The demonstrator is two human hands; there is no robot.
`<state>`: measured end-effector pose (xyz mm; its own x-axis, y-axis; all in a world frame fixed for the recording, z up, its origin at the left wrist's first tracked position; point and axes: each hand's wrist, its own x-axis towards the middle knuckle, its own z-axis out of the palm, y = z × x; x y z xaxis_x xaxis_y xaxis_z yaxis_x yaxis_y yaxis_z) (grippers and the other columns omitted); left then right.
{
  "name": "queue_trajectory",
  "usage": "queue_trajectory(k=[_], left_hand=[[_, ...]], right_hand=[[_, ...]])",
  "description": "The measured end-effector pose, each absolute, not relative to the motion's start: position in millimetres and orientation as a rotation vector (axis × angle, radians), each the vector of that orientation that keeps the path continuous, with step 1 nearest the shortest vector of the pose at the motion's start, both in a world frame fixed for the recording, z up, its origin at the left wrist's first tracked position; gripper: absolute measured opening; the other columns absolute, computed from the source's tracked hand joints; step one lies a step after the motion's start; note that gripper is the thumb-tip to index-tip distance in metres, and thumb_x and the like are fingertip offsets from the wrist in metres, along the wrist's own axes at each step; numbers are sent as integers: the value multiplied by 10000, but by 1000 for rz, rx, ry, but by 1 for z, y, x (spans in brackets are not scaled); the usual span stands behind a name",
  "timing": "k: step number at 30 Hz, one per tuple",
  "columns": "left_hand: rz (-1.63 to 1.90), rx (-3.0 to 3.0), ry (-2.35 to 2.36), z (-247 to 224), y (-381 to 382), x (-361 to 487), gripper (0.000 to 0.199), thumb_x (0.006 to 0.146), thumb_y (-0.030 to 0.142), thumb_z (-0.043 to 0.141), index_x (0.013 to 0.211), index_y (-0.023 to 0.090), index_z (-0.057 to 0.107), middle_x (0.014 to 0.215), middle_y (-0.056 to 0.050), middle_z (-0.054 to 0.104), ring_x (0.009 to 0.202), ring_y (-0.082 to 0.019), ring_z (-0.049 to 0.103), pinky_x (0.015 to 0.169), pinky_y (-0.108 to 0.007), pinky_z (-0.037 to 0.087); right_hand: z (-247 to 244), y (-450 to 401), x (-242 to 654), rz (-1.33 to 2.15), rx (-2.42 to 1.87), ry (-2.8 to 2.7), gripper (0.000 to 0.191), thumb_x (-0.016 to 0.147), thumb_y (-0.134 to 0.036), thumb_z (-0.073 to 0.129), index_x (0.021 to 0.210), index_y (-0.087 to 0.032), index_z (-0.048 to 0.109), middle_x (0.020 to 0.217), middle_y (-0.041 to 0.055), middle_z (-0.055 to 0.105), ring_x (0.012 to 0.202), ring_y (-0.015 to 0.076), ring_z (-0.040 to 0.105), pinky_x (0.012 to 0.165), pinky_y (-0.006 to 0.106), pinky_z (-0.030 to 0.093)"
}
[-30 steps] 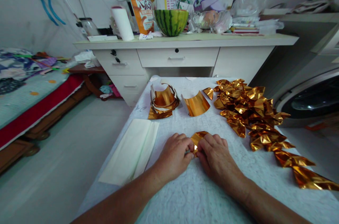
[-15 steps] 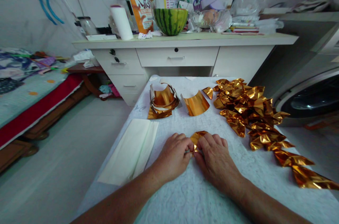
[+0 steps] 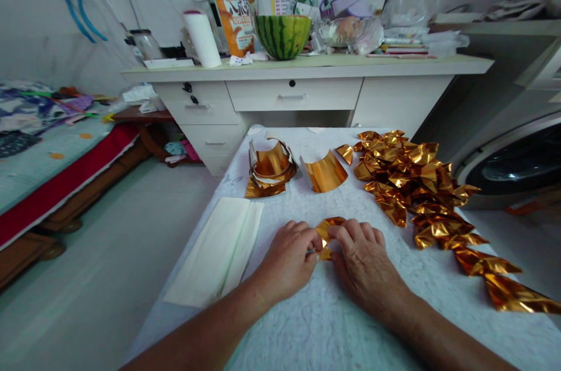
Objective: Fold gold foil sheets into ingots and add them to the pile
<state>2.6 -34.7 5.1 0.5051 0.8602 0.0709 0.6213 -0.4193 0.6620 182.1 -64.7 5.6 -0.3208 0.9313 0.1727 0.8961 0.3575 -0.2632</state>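
Note:
Between my two hands lies a small piece of shiny gold foil paper [image 3: 325,233] on the cloth-covered table [image 3: 302,324]. My left hand [image 3: 293,254] pinches its left side, fingers curled. On the right side my right hand [image 3: 362,260] grips the foil between thumb and fingers; part of the piece is hidden under both hands. Beyond them a curved gold sheet [image 3: 326,172] rests beside a curled stack of gold sheets [image 3: 269,163]. A single folded gold piece [image 3: 345,153] sits near a large heap of folded gold foil pieces [image 3: 407,175] at the right.
White folded paper [image 3: 214,251] lies left of my left arm. A white desk [image 3: 291,93] stands behind the table, bearing a cut watermelon [image 3: 283,37], an orange pouch [image 3: 236,14] and a white roll [image 3: 202,39]. A washing machine [image 3: 521,149] is at right, a bed [image 3: 56,166] at left.
My right hand has shifted slightly right, its thumb drawing apart from my left hand, so more of the foil between them shows. My left hand has barely moved.

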Motion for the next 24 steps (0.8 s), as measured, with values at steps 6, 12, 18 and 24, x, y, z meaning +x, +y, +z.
queue_trajectory(k=[6,12,18,24], left_hand=[[542,2167,1218,8,-37,3,179,762,38,531,809,202,585,870,-2,604,899,-189,510,811,-313,379],[492,2179,1196,13,-38,3,185,771,31,519,795,201,586,865,-5,594,910,-188,524,817,-315,381],[502,2159,1119,11,-37,2,222,796,28,527,830,210,649,921,-4,592,938,-172,545,838,-315,392],[503,2205,1128,10,-39,3,244,770,13,538,859,205,660,931,-9,590,940,-176,551,843,-332,404]], right_hand=[[3,-65,198,237,-1443,-2308,368,784,-24,438,1099,-204,500,1002,86,531,891,250,456,775,396,370],[10,-50,220,294,-1456,-2099,280,717,-16,423,928,-195,469,901,61,514,851,223,472,745,353,402],[4,-40,233,254,-1636,-2090,228,672,-49,454,839,-199,495,825,52,553,791,222,514,736,358,411],[2,-38,235,410,-1652,-2071,211,715,-81,454,859,-208,540,809,40,585,771,211,557,691,324,433]])
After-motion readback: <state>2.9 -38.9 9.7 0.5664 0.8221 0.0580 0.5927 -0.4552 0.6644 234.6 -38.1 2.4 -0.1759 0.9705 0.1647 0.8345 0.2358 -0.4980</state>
